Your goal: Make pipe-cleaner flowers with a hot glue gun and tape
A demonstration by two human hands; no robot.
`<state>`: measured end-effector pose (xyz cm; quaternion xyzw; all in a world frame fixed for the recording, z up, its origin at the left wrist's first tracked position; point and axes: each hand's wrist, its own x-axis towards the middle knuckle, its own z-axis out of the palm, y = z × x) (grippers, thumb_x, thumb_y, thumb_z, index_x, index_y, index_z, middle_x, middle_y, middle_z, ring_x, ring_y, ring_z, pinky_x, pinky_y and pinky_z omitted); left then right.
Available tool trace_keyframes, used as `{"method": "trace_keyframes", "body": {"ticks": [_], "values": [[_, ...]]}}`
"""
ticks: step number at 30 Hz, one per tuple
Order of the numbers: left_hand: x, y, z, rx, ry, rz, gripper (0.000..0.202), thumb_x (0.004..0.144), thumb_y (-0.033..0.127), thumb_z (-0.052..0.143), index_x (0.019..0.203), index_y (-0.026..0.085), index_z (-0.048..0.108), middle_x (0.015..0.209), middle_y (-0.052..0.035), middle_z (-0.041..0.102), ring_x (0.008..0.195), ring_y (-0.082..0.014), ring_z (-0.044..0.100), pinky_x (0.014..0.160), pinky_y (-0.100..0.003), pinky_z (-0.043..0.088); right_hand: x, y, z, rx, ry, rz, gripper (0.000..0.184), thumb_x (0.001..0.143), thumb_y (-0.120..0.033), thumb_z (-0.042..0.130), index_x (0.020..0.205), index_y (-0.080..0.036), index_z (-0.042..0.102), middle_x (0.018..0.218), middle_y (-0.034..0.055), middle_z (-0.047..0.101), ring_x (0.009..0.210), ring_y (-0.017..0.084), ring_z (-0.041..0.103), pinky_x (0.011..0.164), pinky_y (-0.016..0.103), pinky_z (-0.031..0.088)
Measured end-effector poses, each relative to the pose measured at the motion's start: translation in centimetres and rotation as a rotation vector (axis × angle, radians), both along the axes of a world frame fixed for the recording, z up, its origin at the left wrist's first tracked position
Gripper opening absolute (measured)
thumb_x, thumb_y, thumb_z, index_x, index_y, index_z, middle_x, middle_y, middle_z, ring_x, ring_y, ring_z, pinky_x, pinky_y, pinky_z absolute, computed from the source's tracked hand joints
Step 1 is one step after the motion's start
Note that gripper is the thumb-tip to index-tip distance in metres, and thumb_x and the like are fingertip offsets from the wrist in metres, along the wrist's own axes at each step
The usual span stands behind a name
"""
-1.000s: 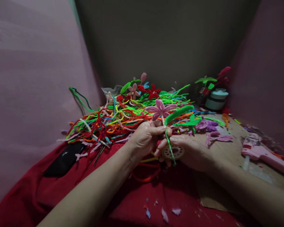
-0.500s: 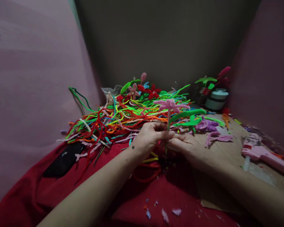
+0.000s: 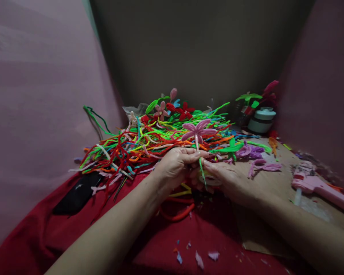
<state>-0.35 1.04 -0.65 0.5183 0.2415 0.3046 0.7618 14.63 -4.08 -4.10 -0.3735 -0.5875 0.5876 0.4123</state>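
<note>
My left hand (image 3: 176,166) is closed around the stem of a pink pipe-cleaner flower (image 3: 197,130), which stands upright above my fingers. My right hand (image 3: 227,177) pinches the green tape (image 3: 202,172) that runs down from the stem, and holds a small pale tape roll (image 3: 208,179) partly hidden under its fingers. Both hands meet just in front of a big heap of coloured pipe cleaners (image 3: 149,141).
A pink glue gun (image 3: 318,185) lies on the wooden board at right. A white jar (image 3: 262,120) with made flowers stands at the back right. A black phone (image 3: 78,193) rests on the red cloth (image 3: 189,236) at left. Paper scraps lie near me.
The flower has turned in my left hand, its petals facing up again. The long green leaf that stuck out to the right no longer shows. The tape roll shows again under my right hand.
</note>
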Motion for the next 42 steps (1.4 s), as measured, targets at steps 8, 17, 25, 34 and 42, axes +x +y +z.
{"method": "trace_keyframes", "body": {"ticks": [8, 17, 25, 34, 42], "values": [[-0.1, 0.2, 0.0, -0.044, -0.05, -0.029, 0.025, 0.069, 0.016, 0.064, 0.091, 0.007, 0.069, 0.057, -0.0004, 0.054, 0.04, -0.005, 0.04, 0.039, -0.019, 0.034, 0.2, -0.1, 0.2, 0.014, -0.039, 0.029, 0.048, 0.091, -0.048, 0.035, 0.071, -0.015, 0.063, 0.062, 0.0018, 0.054, 0.056, 0.011, 0.046, 0.05, 0.024, 0.033], [-0.3, 0.0, 0.7, -0.039, -0.102, -0.065, 0.029, 0.069, 0.014, 0.063, 0.096, 0.005, 0.067, 0.064, -0.0025, 0.056, 0.052, -0.0079, 0.049, 0.051, -0.021, 0.041, 0.9, -0.2, 1.1, -0.03, 0.018, 0.156, 0.032, 0.084, -0.041, 0.05, 0.079, -0.012, 0.066, 0.079, 0.0073, 0.063, 0.067, 0.015, 0.056, 0.062, 0.028, 0.046], [-0.2, 0.0, 0.5, -0.121, -0.187, -0.107, 0.031, 0.072, 0.015, 0.06, 0.101, 0.006, 0.064, 0.06, 0.0, 0.054, 0.046, -0.0101, 0.051, 0.049, -0.024, 0.042, 1.4, -0.2, 1.5, -0.028, 0.023, 0.201, 0.029, 0.085, -0.04, 0.048, 0.081, -0.016, 0.064, 0.077, 0.007, 0.062, 0.066, 0.017, 0.059, 0.054, 0.028, 0.049], [0.4, 0.6, -0.5, -0.156, -0.279, -0.042, 0.006, 0.069, 0.012, 0.063, 0.072, 0.006, 0.064, 0.056, 0.0005, 0.05, 0.052, -0.0086, 0.048, 0.057, -0.022, 0.04, 1.2, -1.0, 3.1, 0.032, -0.285, 0.015, 0.024, 0.083, -0.03, 0.048, 0.073, -0.016, 0.065, 0.069, 0.0033, 0.059, 0.06, 0.012, 0.052, 0.052, 0.024, 0.04], [1.0, 0.7, -1.6, -0.095, -0.267, 0.016, 0.013, 0.07, 0.016, 0.064, 0.081, 0.012, 0.06, 0.057, 0.003, 0.047, 0.051, -0.0067, 0.042, 0.053, -0.019, 0.034, 1.6, -2.1, 2.3, -0.089, -0.208, -0.024, 0.024, 0.081, -0.034, 0.046, 0.076, -0.017, 0.062, 0.065, 0.0023, 0.058, 0.055, 0.012, 0.052, 0.051, 0.024, 0.04]]}}
